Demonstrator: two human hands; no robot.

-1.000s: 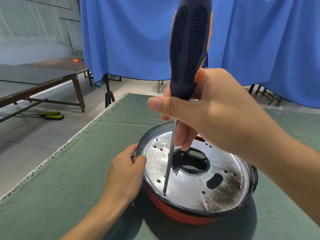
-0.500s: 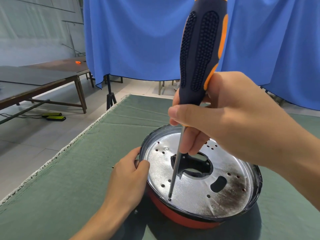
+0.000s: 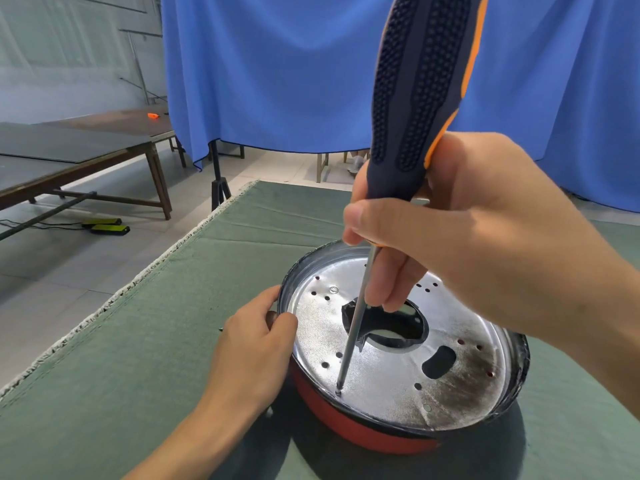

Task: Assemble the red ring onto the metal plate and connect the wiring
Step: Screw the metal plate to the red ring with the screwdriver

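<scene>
Gripping screwdriver [image 3: 420, 98] w/ your right hand [image 3: 460, 237], tip at lower-centre of metal plate [image 3: 391, 382]; left hand [image 3: 256, 344] pinches rim above red ring [image 3: 346, 427].

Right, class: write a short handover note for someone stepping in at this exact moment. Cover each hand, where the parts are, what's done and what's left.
Right hand: grips the screwdriver low on its handle, shaft near upright, tip set at a hole near the front left edge of the metal plate.
Left hand: holds the plate's left rim, steadying it.
Parts: the plate sits in the red ring on the green cloth.
Done: plate seated in the ring; one screw in at the far left.
Left: finish this screw, fill the other holes as needed, then the wiring; no wires are visible.
</scene>
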